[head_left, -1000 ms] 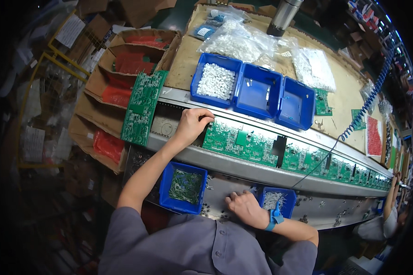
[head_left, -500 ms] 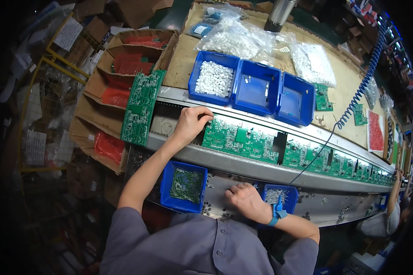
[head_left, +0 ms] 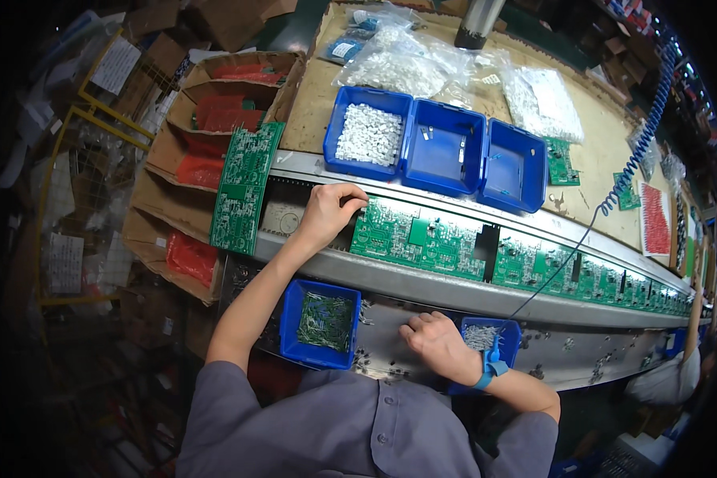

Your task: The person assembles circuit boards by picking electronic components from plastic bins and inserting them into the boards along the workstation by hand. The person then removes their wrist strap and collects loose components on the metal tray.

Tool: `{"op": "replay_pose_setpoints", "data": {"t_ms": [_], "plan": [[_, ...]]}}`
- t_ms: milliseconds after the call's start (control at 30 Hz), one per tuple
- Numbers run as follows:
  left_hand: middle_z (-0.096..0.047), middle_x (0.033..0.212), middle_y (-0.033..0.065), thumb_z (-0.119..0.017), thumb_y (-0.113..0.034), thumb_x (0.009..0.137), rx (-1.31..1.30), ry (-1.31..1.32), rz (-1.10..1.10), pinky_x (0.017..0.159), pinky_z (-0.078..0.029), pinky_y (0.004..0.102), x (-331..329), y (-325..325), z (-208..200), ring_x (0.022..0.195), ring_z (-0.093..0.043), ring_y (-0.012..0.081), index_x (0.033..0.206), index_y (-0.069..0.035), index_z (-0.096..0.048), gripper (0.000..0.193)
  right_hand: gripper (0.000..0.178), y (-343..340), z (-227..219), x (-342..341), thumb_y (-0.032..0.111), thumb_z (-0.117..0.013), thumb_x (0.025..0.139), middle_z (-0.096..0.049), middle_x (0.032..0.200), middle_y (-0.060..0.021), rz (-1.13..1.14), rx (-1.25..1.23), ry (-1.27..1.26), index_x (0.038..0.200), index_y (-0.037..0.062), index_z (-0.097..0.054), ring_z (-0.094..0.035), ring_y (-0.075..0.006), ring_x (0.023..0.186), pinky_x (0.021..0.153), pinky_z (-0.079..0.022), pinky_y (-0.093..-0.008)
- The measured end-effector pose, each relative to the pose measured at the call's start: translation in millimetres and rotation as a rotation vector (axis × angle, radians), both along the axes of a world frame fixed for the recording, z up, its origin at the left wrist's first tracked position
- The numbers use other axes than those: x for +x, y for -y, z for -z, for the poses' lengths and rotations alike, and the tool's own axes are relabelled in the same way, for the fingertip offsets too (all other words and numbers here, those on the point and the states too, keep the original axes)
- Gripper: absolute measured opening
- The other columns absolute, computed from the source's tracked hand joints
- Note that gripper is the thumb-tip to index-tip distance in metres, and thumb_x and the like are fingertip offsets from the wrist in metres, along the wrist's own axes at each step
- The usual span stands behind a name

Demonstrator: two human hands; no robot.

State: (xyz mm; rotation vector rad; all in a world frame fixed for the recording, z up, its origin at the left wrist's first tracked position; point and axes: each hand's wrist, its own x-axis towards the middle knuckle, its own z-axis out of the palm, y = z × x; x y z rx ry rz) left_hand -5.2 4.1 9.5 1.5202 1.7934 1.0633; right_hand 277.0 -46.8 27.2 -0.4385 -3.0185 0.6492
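Observation:
My left hand (head_left: 324, 217) reaches over the metal rail with thumb and fingertips pinched together at the upper left corner of a green circuit board (head_left: 390, 235). Whatever lies in the pinch is too small to make out. Lower down, my right hand (head_left: 440, 345) hovers over the steel ledge, fingers curled in; their contents, if any, are hidden. A blue wrist strap (head_left: 492, 368) circles that wrist. Beside it stands a small blue bin of pale leaded parts (head_left: 481, 337). Below my left forearm is a blue bin (head_left: 288, 334) with green, wire-legged parts.
Beyond the rail stand a blue bin of white connectors (head_left: 369, 134) and two blue bins with few parts. More circuit boards (head_left: 534, 267) line the rail rightward. A larger green panel (head_left: 243, 187) leans by the cardboard dividers (head_left: 155, 191). A coiled blue cord (head_left: 641, 139) hangs at right.
My right hand has shifted slightly to the right, closer to the small bin. My left hand keeps its pinch at the board's corner. The whole view has moved a little.

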Motion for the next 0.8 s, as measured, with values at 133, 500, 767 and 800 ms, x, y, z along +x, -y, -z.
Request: {"op": "replay_pose_setpoints", "data": {"t_ms": [133,500,767,800], "plan": [[-0.069,0.075,0.0121,-0.066,-0.006,0.078,0.014,-0.012,0.016,0.061,-0.049,0.0290,2.4,-1.6,-1.7,0.063,-0.064,0.0187,0.085,0.002,-0.069,0.011,0.006,-1.2,-1.8,2.5,0.009,-0.058,0.071,-0.055,0.073,-0.0071,0.006,-0.012,0.005,0.076,0.0073,-0.055,-0.057,-0.0223,0.072,0.066,-0.045,-0.0334],[-0.065,0.081,0.0180,-0.065,-0.002,0.074,-0.107,-0.330,0.172,0.074,-0.050,0.0399,6.1,-24.0,-18.2,0.080,-0.063,0.0337,0.078,0.004,-0.066,0.007,0.012,-26.1,-18.9,14.1,0.004,-0.059,0.069,-0.055,0.070,-0.0123,0.124,-0.183,-0.143,0.081,0.0023,-0.060,-0.058,-0.0312,0.070,0.064,-0.048,-0.0395],[-0.058,0.084,0.0138,-0.067,-0.004,0.073,0.205,-0.535,0.147,0.071,-0.049,0.0415,33.2,0.1,-12.8,0.079,-0.060,0.0325,0.084,-0.002,-0.063,0.013,0.012,-65.3,-35.7,30.8,-0.003,-0.066,0.076,-0.062,0.078,-0.0135,0.432,-0.226,-0.349,0.088,-0.0002,-0.066,-0.061,-0.0300,0.071,0.061,-0.048,-0.0362],[-0.058,0.084,0.0139,-0.066,-0.003,0.073,0.231,-0.469,0.204,0.070,-0.049,0.0415,45.6,9.5,-21.0,0.079,-0.060,0.0327,0.083,-0.002,-0.062,0.011,0.013,-71.5,-35.4,32.0,-0.004,-0.066,0.075,-0.063,0.079,-0.0130,0.475,-0.217,-0.355,0.088,-0.0005,-0.066,-0.062,-0.0285,0.072,0.061,-0.049,-0.0351]]}}
